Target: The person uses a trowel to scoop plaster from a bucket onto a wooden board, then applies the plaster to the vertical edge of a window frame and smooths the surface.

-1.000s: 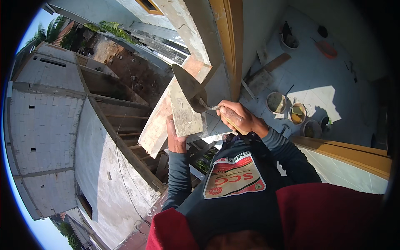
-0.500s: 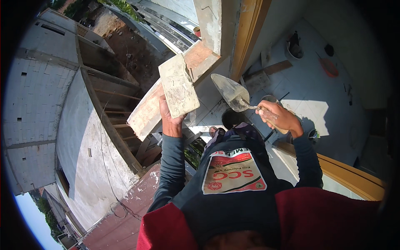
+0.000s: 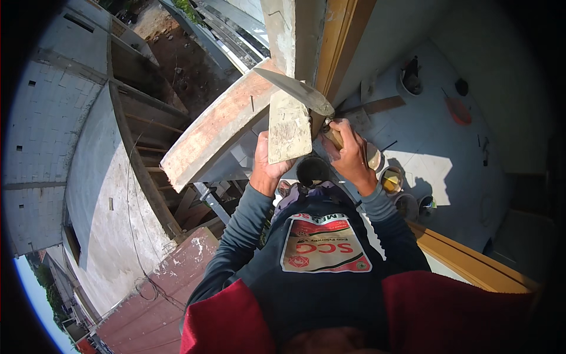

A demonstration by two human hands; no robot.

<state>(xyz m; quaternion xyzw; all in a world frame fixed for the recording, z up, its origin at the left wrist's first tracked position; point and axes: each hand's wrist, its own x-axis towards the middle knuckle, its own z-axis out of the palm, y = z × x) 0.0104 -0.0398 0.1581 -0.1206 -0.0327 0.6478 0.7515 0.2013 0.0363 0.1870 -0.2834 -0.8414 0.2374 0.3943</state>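
Note:
My left hand (image 3: 270,162) is closed on the lower left edge of a flat, pale rectangular slab (image 3: 290,131), smeared with grey mortar. In my right hand (image 3: 352,154) is a pointed trowel (image 3: 299,94), gripped by its wooden handle. Its metal blade points up and left, lying across the slab's far end; whether blade and slab touch I cannot tell. Just beyond both hands runs a raw brick-and-mortar ledge (image 3: 221,124), with a thin nail-like piece (image 3: 252,104) standing on it. A dark bucket (image 3: 313,171) sits below, between my forearms.
A wooden frame (image 3: 346,44) rises beside the grey wall post (image 3: 281,35). On the tiled floor at right are a plank (image 3: 383,105), a bucket with something yellow (image 3: 391,180), a white bucket (image 3: 411,82) and an orange pan (image 3: 458,111). Left of the ledge, the ground drops far below.
The trowel has swung up and left from the right side to the slab's far end. The slab has shifted right, away from the ledge, and my hands are closer together.

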